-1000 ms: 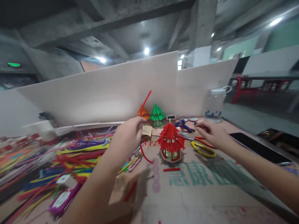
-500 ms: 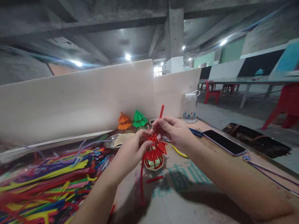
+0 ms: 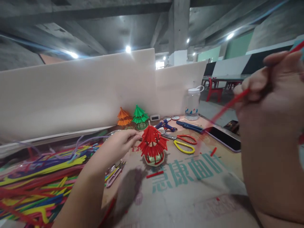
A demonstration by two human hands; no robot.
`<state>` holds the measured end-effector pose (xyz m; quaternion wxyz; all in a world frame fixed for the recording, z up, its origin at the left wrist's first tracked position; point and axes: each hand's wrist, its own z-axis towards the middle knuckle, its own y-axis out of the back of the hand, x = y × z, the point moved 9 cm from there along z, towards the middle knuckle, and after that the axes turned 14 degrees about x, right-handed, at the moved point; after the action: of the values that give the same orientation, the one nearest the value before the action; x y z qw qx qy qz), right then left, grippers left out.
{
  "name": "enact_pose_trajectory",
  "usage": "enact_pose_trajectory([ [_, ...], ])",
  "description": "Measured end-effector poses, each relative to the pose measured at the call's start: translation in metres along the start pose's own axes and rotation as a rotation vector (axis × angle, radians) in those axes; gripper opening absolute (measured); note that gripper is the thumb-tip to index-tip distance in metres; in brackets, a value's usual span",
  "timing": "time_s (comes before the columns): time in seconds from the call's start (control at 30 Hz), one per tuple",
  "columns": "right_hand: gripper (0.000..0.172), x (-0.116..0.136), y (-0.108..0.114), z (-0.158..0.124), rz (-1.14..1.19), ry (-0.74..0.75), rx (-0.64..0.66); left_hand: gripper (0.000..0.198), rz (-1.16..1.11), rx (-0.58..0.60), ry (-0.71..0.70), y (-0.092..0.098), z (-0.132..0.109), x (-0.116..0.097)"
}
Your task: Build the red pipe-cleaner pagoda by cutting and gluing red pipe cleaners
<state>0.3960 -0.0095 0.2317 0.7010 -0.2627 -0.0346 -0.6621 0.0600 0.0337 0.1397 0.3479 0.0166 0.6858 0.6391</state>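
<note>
A small red pagoda model (image 3: pixel 153 148) made of pipe-cleaner pieces stands on the cardboard sheet (image 3: pixel 190 190). My left hand (image 3: pixel 118 146) is beside its left side, fingertips pinched near the red roof. My right hand (image 3: pixel 273 104) is raised close to the camera, fingers closed round a long red pipe cleaner (image 3: pixel 228 106) that slants down towards the table. Orange (image 3: pixel 123 116) and green (image 3: pixel 140 116) pagoda models stand by the back board.
A heap of coloured pipe cleaners (image 3: pixel 42 171) fills the left side. Scissors with red and yellow handles (image 3: pixel 184 143), a blue glue gun (image 3: pixel 166 126), a phone (image 3: pixel 222 138) and a clear bottle (image 3: pixel 192 103) lie to the right. A white partition (image 3: pixel 78 91) backs the table.
My right hand has pulled up and towards the camera, drawing the red pipe cleaner out with it. The left hand stayed beside the red pagoda.
</note>
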Motion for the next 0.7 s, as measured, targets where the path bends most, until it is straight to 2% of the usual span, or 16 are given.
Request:
enact_pose_trajectory([
  [0.07,0.02,-0.001,-0.014,-0.007,-0.02,-0.09,0.1,0.038,-0.08,-0.061,0.0,0.003,0.001,0.005],
  [0.13,0.017,-0.015,-0.044,-0.025,-0.05,-0.23,0.301,0.038,-0.211,-0.146,-0.06,0.005,0.001,0.004],
  [0.27,0.05,-0.059,-0.122,-0.091,-0.114,-0.436,0.816,0.04,-0.397,-0.24,-0.196,-0.001,0.003,-0.008],
  [0.3,0.053,-0.068,-0.136,-0.107,-0.114,-0.457,0.909,0.038,-0.418,-0.236,-0.217,-0.004,0.004,-0.012],
  [0.37,0.054,-0.081,-0.153,-0.128,-0.098,-0.479,0.992,0.035,-0.469,-0.222,-0.251,-0.009,0.005,-0.02],
  [0.47,0.056,-0.093,-0.158,-0.138,-0.077,-0.533,1.003,0.029,-0.611,-0.228,-0.299,-0.008,0.008,-0.028],
  [0.57,0.054,-0.098,-0.149,-0.126,-0.093,-0.57,0.969,0.02,-0.802,-0.294,-0.329,-0.001,0.009,-0.023],
  [0.63,0.042,-0.103,-0.132,-0.104,-0.231,-0.54,0.907,0.017,-0.891,-0.345,-0.325,0.004,0.009,-0.015],
  [0.7,0.036,-0.114,-0.105,-0.076,-0.534,-0.478,0.836,0.017,-0.864,-0.39,-0.312,0.01,0.007,-0.007],
])
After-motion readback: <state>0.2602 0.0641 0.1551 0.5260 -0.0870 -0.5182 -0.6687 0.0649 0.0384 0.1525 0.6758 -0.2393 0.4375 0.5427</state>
